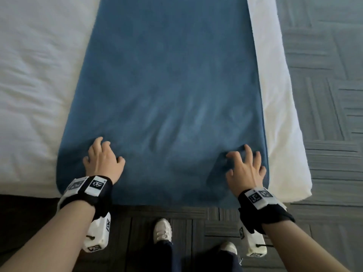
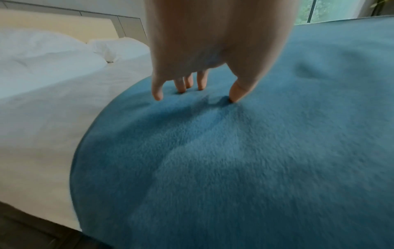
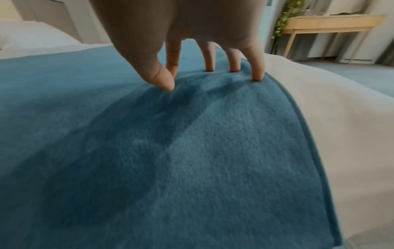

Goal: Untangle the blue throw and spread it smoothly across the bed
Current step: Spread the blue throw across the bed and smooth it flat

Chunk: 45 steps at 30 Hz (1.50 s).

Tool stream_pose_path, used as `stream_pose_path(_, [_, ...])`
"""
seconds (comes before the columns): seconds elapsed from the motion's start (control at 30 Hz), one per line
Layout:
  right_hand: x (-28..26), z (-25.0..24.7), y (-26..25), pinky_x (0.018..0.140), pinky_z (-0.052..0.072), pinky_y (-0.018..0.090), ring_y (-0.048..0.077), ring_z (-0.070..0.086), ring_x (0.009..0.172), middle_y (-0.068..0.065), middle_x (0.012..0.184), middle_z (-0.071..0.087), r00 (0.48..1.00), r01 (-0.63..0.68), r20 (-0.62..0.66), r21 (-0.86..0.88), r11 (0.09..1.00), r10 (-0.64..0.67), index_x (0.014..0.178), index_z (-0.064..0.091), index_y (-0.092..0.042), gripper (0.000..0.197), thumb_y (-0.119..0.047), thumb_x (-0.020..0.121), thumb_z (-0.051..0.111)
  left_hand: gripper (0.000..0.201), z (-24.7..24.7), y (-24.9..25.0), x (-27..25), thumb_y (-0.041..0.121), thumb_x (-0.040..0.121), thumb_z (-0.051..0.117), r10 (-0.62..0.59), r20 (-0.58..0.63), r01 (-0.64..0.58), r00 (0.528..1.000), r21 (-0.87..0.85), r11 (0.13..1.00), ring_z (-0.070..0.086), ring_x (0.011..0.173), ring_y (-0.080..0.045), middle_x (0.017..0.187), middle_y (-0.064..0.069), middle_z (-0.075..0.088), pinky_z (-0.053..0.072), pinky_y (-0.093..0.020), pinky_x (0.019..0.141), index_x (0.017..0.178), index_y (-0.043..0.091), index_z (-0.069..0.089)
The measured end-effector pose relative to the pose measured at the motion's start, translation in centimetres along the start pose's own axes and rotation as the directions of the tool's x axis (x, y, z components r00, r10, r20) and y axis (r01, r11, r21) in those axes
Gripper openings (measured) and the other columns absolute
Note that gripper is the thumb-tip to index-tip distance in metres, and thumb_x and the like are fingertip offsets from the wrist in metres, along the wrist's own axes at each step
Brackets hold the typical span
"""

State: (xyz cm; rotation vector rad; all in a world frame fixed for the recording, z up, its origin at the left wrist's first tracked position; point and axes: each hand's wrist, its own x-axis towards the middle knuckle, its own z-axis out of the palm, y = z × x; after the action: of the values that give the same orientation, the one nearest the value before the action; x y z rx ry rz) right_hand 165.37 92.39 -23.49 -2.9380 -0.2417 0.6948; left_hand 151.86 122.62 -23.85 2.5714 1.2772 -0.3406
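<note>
The blue throw lies flat as a long band across the white bed, its near end hanging over the bed's edge. Faint creases fan out between my hands. My left hand presses the near left part of the throw with spread fingertips. My right hand presses the near right part of the throw close to its hemmed edge, fingertips dug into the fleece. Neither hand holds a fold.
White bedding shows past the throw's right edge, then grey patterned carpet. White pillows lie at the head of the bed. A wooden side table and a trailing plant stand beyond. My white shoes are on the floor.
</note>
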Motion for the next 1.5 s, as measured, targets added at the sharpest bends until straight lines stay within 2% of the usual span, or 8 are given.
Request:
stream_pose_path(0.13, [1.6, -0.7, -0.8, 0.109, 0.019, 0.054, 0.035, 0.002, 0.142, 0.006, 0.157, 0.005, 0.981, -0.169, -0.088, 0.075, 0.983, 0.175, 0.136, 0.031, -0.027, 0.064, -0.024, 0.079, 0.060, 0.045, -1.2, -1.3, 3.0, 0.019, 0.080, 0.066, 0.060, -0.118, -0.064, 0.991, -0.031, 0.997, 0.024, 0.138, -0.032, 0.151, -0.010, 0.026, 0.028, -0.058, 0.104, 0.121, 0.007, 0.050])
stream_pose_path(0.3, [3.6, -2.0, -0.6, 0.104, 0.033, 0.052, 0.037, 0.022, 0.133, 0.006, 0.153, 0.011, 0.955, -0.270, -0.079, 0.160, 0.950, 0.284, 0.147, 0.010, -0.023, 0.098, -0.031, 0.070, 0.072, 0.094, -2.8, -3.3, 6.2, 0.046, 0.072, 0.073, -0.135, -0.045, 0.131, 0.990, -0.092, 0.987, 0.015, 0.140, -0.036, 0.156, -0.011, 0.011, 0.023, -0.061, 0.108, 0.144, 0.010, 0.023])
stream_pose_path(0.43, [4.2, -1.9, -0.5, 0.105, 0.029, 0.046, 0.041, 0.031, 0.127, 0.015, 0.145, 0.026, 0.937, -0.264, -0.159, 0.263, 0.928, 0.312, 0.146, 0.012, -0.012, 0.103, -0.027, 0.068, 0.077, 0.110, -2.9, -4.1, 6.7, 0.053, 0.061, 0.079, -0.224, -0.026, 0.215, 0.974, -0.194, 0.957, 0.023, 0.135, -0.038, 0.150, -0.016, 0.024, 0.028, -0.058, 0.104, 0.143, 0.008, 0.021])
stream_pose_path(0.63, [4.4, -1.4, 0.4, 0.092, 0.041, 0.043, 0.038, 0.050, 0.115, 0.021, 0.130, 0.050, 0.897, -0.281, -0.151, 0.531, 0.799, 0.416, 0.134, 0.037, -0.007, 0.061, -0.038, 0.086, 0.058, 0.050, -3.6, -6.9, 8.1, 0.023, 0.089, 0.058, -0.350, -0.008, 0.327, 0.937, -0.339, 0.882, 0.046, 0.118, -0.049, 0.129, -0.033, 0.048, 0.038, -0.053, 0.097, 0.127, -0.004, 0.040])
stream_pose_path(0.8, [3.6, -0.8, 1.8, 0.071, 0.031, 0.037, 0.046, 0.054, 0.102, 0.033, 0.113, 0.056, 0.880, -0.358, -0.102, 0.499, 0.789, 0.464, 0.109, 0.047, 0.004, 0.029, -0.021, 0.096, 0.041, 0.037, -3.3, -7.1, 6.6, 0.021, 0.099, 0.038, -0.321, 0.012, 0.310, 0.947, -0.296, 0.903, 0.048, 0.110, -0.055, 0.120, -0.042, 0.049, 0.037, -0.053, 0.090, 0.117, -0.010, 0.041])
stream_pose_path(1.0, [0.0, 1.2, 4.4, 0.074, 0.036, 0.040, 0.049, 0.054, 0.100, 0.036, 0.108, 0.057, 0.894, -0.398, -0.012, 0.435, 0.807, 0.447, 0.099, 0.048, 0.004, 0.025, -0.019, 0.098, 0.040, 0.033, -3.5, -10.0, 3.7, 0.021, 0.099, 0.037, -0.210, -0.025, 0.199, 0.977, -0.219, 0.955, 0.051, 0.096, -0.059, 0.103, -0.046, 0.052, 0.040, -0.055, 0.079, 0.103, -0.011, 0.042])
stream_pose_path(1.27, [-5.6, 4.3, 7.0, 0.080, 0.041, 0.045, 0.049, 0.055, 0.101, 0.034, 0.108, 0.060, 0.876, -0.472, 0.119, 0.406, 0.782, 0.467, 0.102, 0.049, 0.005, 0.026, -0.019, 0.093, 0.051, 0.033, -0.6, -13.1, -2.5, 0.025, 0.097, 0.038, -0.284, 0.128, 0.305, 0.950, -0.193, 0.933, 0.054, 0.101, -0.054, 0.108, -0.041, 0.054, 0.041, -0.052, 0.083, 0.098, -0.007, 0.044])
stream_pose_path(1.5, [0.2, 0.3, 5.0, 0.086, 0.043, 0.043, 0.040, 0.057, 0.101, 0.027, 0.108, 0.059, 0.914, -0.288, -0.091, 0.537, 0.793, 0.394, 0.112, 0.049, 0.002, 0.044, -0.027, 0.084, 0.066, 0.042, -2.1, -10.6, 1.9, 0.024, 0.089, 0.058, -0.326, 0.060, 0.325, 0.943, -0.367, 0.872, 0.051, 0.110, -0.050, 0.119, -0.036, 0.054, 0.041, -0.050, 0.091, 0.115, -0.007, 0.045])
